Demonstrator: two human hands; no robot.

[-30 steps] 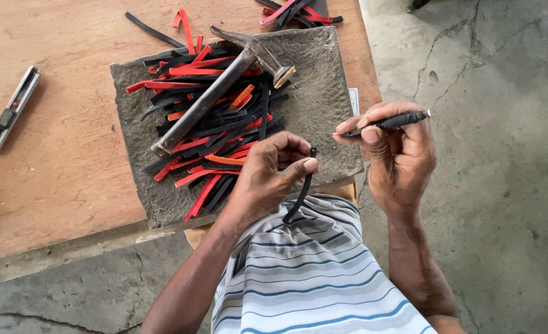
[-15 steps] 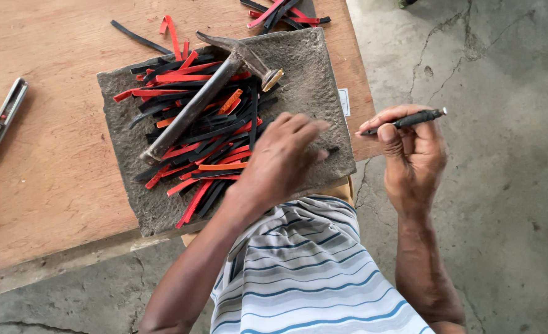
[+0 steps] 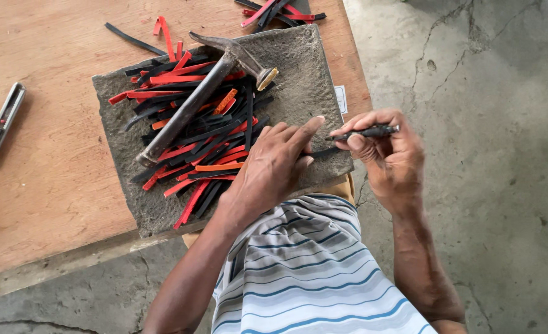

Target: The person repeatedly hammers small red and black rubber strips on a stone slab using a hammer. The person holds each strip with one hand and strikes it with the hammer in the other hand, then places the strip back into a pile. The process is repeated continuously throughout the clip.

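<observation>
Black rubber-like strip (image 3: 327,151), thin and flat, was pinned to the rough grey stone slab (image 3: 298,80) under the fingertips of my left hand (image 3: 274,167). That hand was flat and spread, pressing rather than gripping; only the strip's right end showed past the fingers.

Right hand (image 3: 388,154) was pinched shut on a slim dark metal punch-like tool (image 3: 366,132), held nearly level, its tip aimed at the strip end and just beside the left fingertips.

Change from a second ago: the strip hung curled off the left hand near my shirt, hands well apart. Half a second ago the left hand was already down on the slab. By this frame the hands had closed up and tool and strip had nearly met. My read: strip staged on the slab for working with the tool.

Counts:
- one steel claw hammer with a dark handle (image 3: 193,102), lying diagonally on the heap
- one heap of cut black, red and orange strips (image 3: 199,133), too many and too overlapped to count
- one smaller bunch of strips (image 3: 274,11) at the far slab edge
- one silver folding utility knife (image 3: 0,127) on the plywood tabletop (image 3: 45,198), well apart to the left
</observation>
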